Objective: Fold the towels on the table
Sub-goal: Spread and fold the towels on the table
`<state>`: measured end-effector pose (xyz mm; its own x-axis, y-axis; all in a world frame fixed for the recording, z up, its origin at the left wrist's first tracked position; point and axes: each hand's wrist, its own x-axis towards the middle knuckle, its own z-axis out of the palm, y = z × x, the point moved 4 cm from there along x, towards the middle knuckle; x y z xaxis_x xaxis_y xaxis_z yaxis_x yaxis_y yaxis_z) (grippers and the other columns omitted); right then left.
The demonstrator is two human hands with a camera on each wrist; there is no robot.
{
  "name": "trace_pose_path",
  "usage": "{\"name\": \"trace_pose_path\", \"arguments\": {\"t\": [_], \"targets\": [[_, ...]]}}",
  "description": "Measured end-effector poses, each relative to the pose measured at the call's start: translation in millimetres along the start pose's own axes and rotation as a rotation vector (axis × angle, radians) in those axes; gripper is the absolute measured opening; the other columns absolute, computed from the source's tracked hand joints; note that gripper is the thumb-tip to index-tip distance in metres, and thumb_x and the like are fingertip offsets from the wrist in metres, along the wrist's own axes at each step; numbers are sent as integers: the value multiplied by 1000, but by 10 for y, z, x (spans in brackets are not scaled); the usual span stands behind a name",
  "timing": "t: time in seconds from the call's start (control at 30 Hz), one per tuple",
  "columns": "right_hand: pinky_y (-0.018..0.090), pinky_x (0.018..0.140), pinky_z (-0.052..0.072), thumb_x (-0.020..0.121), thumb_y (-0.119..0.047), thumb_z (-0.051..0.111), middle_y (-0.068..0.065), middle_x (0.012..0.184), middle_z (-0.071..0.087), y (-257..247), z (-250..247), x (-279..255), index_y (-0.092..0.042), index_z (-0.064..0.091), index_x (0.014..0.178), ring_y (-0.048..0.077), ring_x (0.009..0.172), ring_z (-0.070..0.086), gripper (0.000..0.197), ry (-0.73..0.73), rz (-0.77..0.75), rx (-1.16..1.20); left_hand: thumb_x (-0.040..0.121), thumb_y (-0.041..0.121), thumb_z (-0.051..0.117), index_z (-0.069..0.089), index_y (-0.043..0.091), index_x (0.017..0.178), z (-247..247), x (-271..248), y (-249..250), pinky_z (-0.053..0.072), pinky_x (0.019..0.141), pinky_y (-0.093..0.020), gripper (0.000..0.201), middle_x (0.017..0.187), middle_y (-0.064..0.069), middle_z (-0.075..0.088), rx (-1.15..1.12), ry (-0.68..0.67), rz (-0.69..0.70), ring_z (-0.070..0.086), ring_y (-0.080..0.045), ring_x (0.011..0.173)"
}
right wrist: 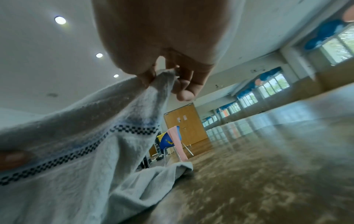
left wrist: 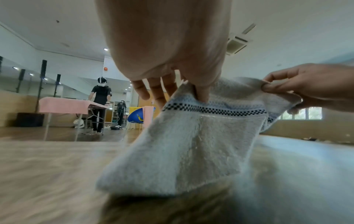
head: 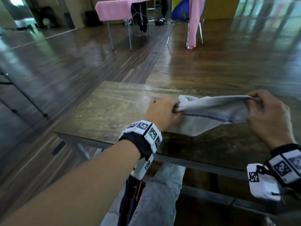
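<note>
The left hand (head: 162, 115) and right hand (head: 268, 116) each pinch a top corner of the white towel (head: 210, 115), stretched lengthwise between them; its lower edge touches the wooden table (head: 105, 108), bare beyond both hands.

No readable words, brand names or numbers show in any view. The white wristbands (head: 143, 134) carry only black-and-white square code markers, which hold no letters or digits. Two pale sheets are stuck to the wooden double door (right wrist: 184, 121) in the right wrist view, but they are too small and blurred to read.
</note>
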<state>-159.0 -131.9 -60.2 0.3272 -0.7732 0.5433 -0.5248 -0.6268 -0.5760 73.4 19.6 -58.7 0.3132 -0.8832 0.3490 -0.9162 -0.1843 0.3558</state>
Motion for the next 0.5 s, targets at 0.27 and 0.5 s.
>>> {"name": "trace_pose_path", "arguments": {"t": [0.27, 0.5], "targets": [[37, 75, 46, 96, -32, 55, 1, 84, 63, 546, -732, 95, -28, 61, 110, 22, 84, 58, 15, 167, 174, 87, 82, 26, 75, 60, 22, 72, 161, 406, 862, 42, 76, -24, 18, 98, -7, 54, -292, 14, 115, 52, -19, 87], [27, 72, 39, 96, -30, 60, -2, 83, 63, 663, -877, 64, -30, 66, 97, 15, 79, 57, 5, 129, 167, 164, 72, 56, 80, 49, 12, 61, 110, 413, 865, 29, 49, -21, 55, 57, 4, 47, -284, -69, 63, 36, -8, 49]]}}
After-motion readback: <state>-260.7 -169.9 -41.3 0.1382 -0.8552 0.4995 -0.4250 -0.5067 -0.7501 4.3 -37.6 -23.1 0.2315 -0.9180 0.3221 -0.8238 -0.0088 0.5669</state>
